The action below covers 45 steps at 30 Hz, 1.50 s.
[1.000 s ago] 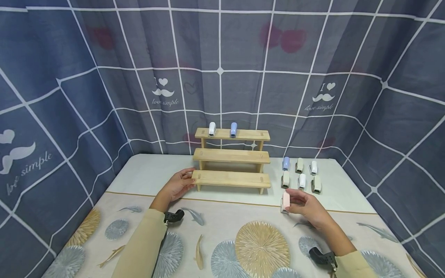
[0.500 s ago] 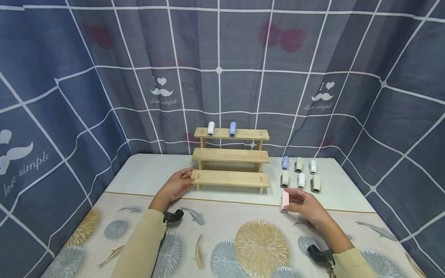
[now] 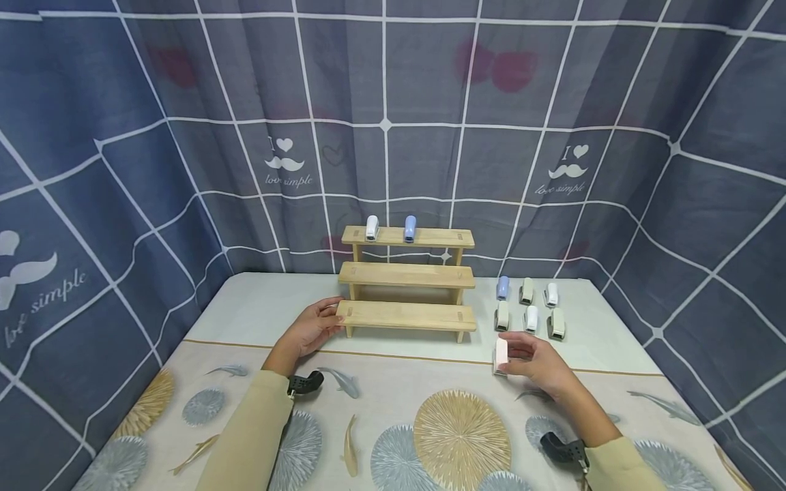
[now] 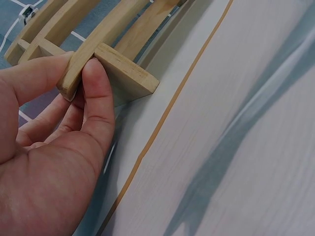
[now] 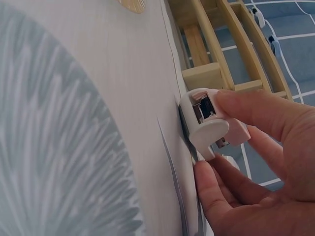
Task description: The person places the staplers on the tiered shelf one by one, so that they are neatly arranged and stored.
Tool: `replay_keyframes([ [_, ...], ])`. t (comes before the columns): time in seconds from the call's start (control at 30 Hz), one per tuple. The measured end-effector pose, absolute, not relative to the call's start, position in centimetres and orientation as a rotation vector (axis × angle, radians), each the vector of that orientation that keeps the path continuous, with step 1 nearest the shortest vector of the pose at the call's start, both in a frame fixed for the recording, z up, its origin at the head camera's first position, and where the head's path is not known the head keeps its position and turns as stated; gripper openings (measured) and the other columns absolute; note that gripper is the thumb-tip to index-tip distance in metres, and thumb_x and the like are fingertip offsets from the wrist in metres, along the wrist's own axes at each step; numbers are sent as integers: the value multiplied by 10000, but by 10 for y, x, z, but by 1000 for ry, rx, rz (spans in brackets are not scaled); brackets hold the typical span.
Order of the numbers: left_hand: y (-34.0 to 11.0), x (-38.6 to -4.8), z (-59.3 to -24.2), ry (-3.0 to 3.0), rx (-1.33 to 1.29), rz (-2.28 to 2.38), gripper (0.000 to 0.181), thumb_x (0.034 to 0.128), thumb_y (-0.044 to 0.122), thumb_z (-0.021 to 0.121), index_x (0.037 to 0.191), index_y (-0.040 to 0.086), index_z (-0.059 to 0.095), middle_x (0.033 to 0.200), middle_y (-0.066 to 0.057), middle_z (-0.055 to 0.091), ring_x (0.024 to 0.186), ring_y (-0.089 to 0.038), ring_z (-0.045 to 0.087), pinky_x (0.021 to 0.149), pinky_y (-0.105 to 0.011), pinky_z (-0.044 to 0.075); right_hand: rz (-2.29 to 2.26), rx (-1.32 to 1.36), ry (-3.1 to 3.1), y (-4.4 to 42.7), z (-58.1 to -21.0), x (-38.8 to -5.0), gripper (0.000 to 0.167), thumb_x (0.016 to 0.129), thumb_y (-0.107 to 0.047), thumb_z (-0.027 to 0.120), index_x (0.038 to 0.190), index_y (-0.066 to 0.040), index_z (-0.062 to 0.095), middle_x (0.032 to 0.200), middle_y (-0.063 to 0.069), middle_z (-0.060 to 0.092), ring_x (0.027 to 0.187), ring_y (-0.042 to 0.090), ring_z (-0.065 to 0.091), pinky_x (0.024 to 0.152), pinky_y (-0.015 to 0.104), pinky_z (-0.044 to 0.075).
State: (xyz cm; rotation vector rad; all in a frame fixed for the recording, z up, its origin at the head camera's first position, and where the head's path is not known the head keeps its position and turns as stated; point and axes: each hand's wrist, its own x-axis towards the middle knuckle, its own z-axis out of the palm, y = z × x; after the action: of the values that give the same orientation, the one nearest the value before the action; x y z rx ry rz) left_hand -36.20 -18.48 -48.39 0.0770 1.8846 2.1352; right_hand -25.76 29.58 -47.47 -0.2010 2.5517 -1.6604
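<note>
A three-step wooden display stand (image 3: pixel 406 315) is on the table in front of me. My left hand (image 3: pixel 316 329) pinches the left end of its lowest board (image 4: pixel 81 66) between thumb and fingers. My right hand (image 3: pixel 537 360) holds a small pale pink and white stapler (image 3: pixel 500 356), to the right of the stand and near the brown line on the cloth. In the right wrist view, the thumb is on the top of the stapler (image 5: pixel 209 120), whose dark metal slot shows. A white stapler (image 3: pixel 372 228) and a blue one (image 3: pixel 410 228) are on the top step.
Several staplers stand in two rows right of the display stand, among them a blue stapler (image 3: pixel 503 288) and a beige one (image 3: pixel 556 324). A patterned cloth (image 3: pixel 344 436) covers the front of the table. Grid-patterned curtains (image 3: pixel 430 164) enclose the back and sides.
The stapler in my right hand looks whiter than before, when it showed more pink. Both hands stay in nearly the same place; the head view shifts very slightly.
</note>
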Motion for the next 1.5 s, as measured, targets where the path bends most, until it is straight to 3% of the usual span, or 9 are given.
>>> replay_keyframes([
  [0.27,-184,-361,-483,1907,105,2133,678,968,-80,575,1582,-12,295,1197,-41,593,914,-90,645,776,-182,582,-1633,-260,2620,292,-474,-258,707,781,-61,870,1409,24,556,1361,298,592,1217,424,622,894,240,567],
  [0.5,-184,-362,-482,1895,91,2136,663,977,-76,574,1581,6,311,1188,-30,593,921,-90,649,778,-178,585,-1666,-311,2583,291,-474,-259,708,792,-37,852,1420,35,534,1369,323,570,1196,452,638,818,216,578],
  [0.7,-184,-361,-482,1881,113,2152,662,979,-82,573,1580,-1,308,1161,-16,599,912,-85,649,772,-175,585,-1657,-295,2588,291,-474,-258,729,783,-32,856,1433,15,530,1380,321,566,1200,451,638,829,213,571],
  [1.23,-184,-361,-481,1857,115,2166,676,973,-89,574,1583,-13,291,1175,-33,592,903,-87,660,769,-171,589,-1701,-303,2574,284,-476,-261,742,746,-5,878,1412,21,554,1372,318,561,1147,380,661,832,216,590],
  [1.5,-184,-360,-484,1858,85,2166,673,973,-91,577,1583,2,307,1176,-23,597,915,-91,659,774,-180,592,-1726,-310,2585,278,-480,-264,746,754,-68,891,1422,-30,563,1384,267,576,1132,290,666,838,226,583],
])
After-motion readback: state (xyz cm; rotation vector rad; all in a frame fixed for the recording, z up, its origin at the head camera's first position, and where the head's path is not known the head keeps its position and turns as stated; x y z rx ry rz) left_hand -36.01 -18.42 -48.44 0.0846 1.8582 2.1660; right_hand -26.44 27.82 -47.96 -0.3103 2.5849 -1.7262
